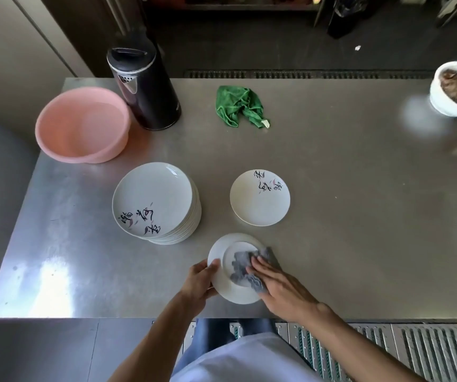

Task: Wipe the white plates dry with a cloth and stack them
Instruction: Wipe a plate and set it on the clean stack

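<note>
Steel desk [359, 216], nr edge: left hand [198, 282] grips upturned plate [232, 295] by rim, right hand [279, 290] flat, pressing grey cloth [242, 261] on it. 1 lone plate [259, 208] sits just ahead, nearer right hand; tall stack [155, 199] ahead-left.

The right half of the brushed steel table [373, 216] lies bare. An open lane runs between the tall stack of white printed plates [152, 199] and the separate white printed plate [259, 198] — up to the crumpled green cloth [238, 108]. A pink plastic basin [82, 125] and black cylindrical jug [146, 89] block the far left.
</note>
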Motion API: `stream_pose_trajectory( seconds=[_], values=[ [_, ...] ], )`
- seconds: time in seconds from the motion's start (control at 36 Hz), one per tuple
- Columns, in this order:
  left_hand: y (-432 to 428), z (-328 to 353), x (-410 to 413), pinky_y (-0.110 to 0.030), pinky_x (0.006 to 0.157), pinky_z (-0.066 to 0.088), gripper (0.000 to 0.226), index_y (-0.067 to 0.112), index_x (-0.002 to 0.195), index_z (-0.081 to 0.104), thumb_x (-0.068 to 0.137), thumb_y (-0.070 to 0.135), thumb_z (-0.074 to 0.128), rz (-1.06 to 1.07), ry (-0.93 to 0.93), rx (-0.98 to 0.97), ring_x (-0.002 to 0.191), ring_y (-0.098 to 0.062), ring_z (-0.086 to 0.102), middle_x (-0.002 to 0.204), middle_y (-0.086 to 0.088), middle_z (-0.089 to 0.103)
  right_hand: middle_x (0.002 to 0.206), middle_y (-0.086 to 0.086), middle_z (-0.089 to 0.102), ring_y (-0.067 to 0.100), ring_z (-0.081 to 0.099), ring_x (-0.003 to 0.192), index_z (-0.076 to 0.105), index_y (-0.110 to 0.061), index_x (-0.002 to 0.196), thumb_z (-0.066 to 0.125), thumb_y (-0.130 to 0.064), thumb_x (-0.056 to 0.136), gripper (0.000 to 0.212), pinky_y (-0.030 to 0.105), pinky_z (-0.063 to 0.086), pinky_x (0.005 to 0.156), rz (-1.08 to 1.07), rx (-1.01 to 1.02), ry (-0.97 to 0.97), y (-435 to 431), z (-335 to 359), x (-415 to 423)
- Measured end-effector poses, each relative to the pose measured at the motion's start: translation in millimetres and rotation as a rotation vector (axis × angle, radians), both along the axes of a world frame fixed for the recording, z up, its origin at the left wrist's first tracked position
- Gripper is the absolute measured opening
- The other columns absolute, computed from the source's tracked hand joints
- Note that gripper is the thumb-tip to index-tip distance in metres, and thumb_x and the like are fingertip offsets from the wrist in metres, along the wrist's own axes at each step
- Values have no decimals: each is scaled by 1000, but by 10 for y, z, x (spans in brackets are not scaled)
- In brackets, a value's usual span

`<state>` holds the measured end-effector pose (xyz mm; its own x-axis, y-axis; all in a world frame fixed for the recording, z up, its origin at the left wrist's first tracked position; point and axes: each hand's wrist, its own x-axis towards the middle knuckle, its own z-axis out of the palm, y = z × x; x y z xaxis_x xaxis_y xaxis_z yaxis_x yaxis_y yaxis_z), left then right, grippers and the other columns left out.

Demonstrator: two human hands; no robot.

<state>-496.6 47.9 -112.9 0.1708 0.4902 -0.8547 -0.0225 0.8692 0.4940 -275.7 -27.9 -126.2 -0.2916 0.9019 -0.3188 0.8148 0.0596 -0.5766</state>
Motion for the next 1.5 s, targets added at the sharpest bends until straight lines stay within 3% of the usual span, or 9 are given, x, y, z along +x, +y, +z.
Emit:
stream_pose_trajectory(
  seconds=[0.17,0.42,0.61,0.78,0.94,1.06,1.19,1.31,1.5],
  values=[
    [-19,55,77,-31,62,59,22,7,116,68,104,23,57,-9,-23,24,83,-19,73,92,-5,77,165,9,13,21,7,154,26,-8,156,41,-30,106,56,25,-7,122,-209,1,25,455,-2,-389],
    [-3,33,-23,-36,67,61,34,4,111,70,94,-11,45,-47,-19,57,86,-24,74,97,-15,78,164,-11,14,-2,5,151,30,-17,155,47,-27,102,56,18,6,122,-10,-83,313,147,167,-459],
    [-8,18,-10,-36,67,60,22,8,119,67,102,21,62,-35,8,106,88,-23,70,103,-12,72,166,-3,7,12,5,154,32,-23,155,44,-26,105,51,20,4,120,-457,-85,158,430,77,-426],
    [43,56,14,-37,71,61,21,6,116,69,102,1,54,-158,68,201,91,-21,72,107,-13,76,165,-10,12,12,0,154,38,-28,152,29,-45,104,51,30,-5,124,18,118,138,553,75,-630],
    [-21,67,-14,-37,70,59,23,4,120,67,102,16,61,-108,50,146,87,-20,65,102,-10,70,149,12,47,29,36,137,50,-16,144,40,-29,102,45,45,34,116,-348,193,23,582,29,-536],
    [-58,33,-34,-41,76,60,19,3,115,68,102,1,54,-167,62,175,88,-22,68,105,-18,73,162,1,31,25,22,151,44,-23,149,37,-38,104,48,39,13,124,67,274,103,411,-17,-656],
    [-36,91,19,-36,72,60,19,3,115,67,101,15,63,-207,-9,169,82,-18,67,96,-10,71,142,6,55,32,52,129,56,-20,141,40,-32,103,43,42,36,110,-340,313,-44,514,-32,-606],
    [-85,58,11,-35,70,61,15,4,114,68,101,9,61,-206,8,176,82,-15,69,96,-7,74,156,-5,41,21,32,146,49,-27,146,39,-37,104,44,39,18,123,-10,347,68,433,-57,-593],
    [-140,40,-125,-40,76,60,21,6,115,64,98,18,68,-96,-118,113,93,-20,71,104,-8,73,124,9,66,22,59,116,61,-14,129,34,-40,107,44,22,36,91,-900,-184,311,546,53,-484]
  ],
)
